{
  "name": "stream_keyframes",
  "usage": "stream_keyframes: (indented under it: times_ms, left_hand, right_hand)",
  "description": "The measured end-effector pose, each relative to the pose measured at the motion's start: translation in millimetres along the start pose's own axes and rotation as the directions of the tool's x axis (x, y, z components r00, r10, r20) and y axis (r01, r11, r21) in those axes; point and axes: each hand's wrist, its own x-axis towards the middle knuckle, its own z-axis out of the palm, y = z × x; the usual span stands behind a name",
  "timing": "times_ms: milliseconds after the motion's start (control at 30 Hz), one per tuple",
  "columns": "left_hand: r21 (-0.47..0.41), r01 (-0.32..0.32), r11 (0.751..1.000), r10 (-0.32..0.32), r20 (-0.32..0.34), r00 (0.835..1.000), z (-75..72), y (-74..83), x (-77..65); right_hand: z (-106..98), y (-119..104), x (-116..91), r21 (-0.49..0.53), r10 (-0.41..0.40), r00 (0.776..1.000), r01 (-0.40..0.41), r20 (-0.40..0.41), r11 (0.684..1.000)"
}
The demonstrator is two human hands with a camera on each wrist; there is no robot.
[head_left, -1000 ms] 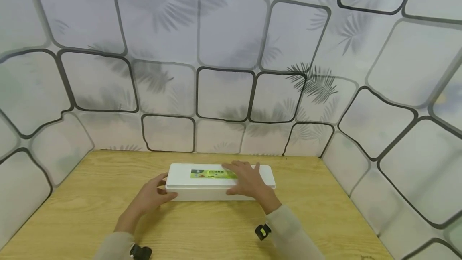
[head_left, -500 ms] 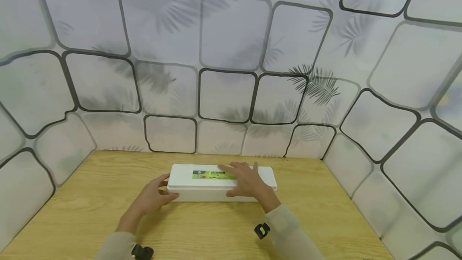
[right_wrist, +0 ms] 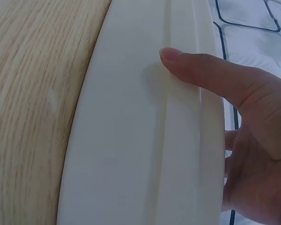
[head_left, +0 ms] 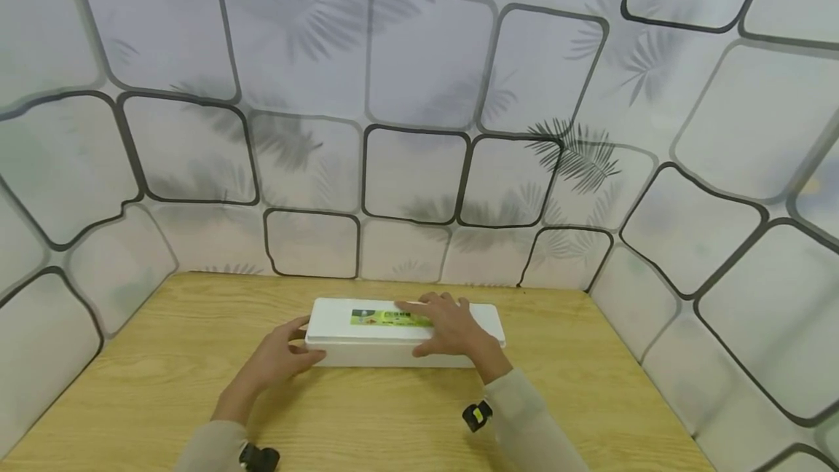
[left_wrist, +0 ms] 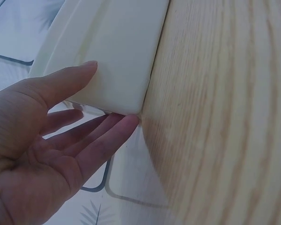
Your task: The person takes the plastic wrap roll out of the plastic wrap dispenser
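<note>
A long white lidded box (head_left: pixel 367 354) lies crosswise on the wooden table in the head view. A green and yellow label (head_left: pixel 376 317) is stuck on its lid (head_left: pixel 331 315), which sits on. At the left end, my left hand (head_left: pixel 278 355) holds the corner. The left wrist view shows that thumb against the long front wall (left_wrist: pixel 117 51), while the fingers touch the short end. Over the right half, my right hand (head_left: pixel 452 326) grips the front edge, fingers spread across the lid. Its thumb (right_wrist: pixel 196 70) presses near the seam in the right wrist view. The contents are hidden.
The wooden table (head_left: pixel 367 421) runs back to a patterned wall covering (head_left: pixel 413 173) close behind the box. The same covering rises along both sides. A small black device (head_left: pixel 477 415) is strapped at the right wrist, another (head_left: pixel 258 457) at the left.
</note>
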Motion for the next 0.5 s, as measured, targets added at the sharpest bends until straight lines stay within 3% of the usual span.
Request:
stream_keyframes:
  times_ms: [500]
  left_hand:
    - [-0.099,0.034,0.995,-0.031,0.029,0.999,-1.8,1.4,-2.6]
  right_hand:
    - [-12,0,-4,0.019,-0.024,0.999,0.025,-0.036,1.0]
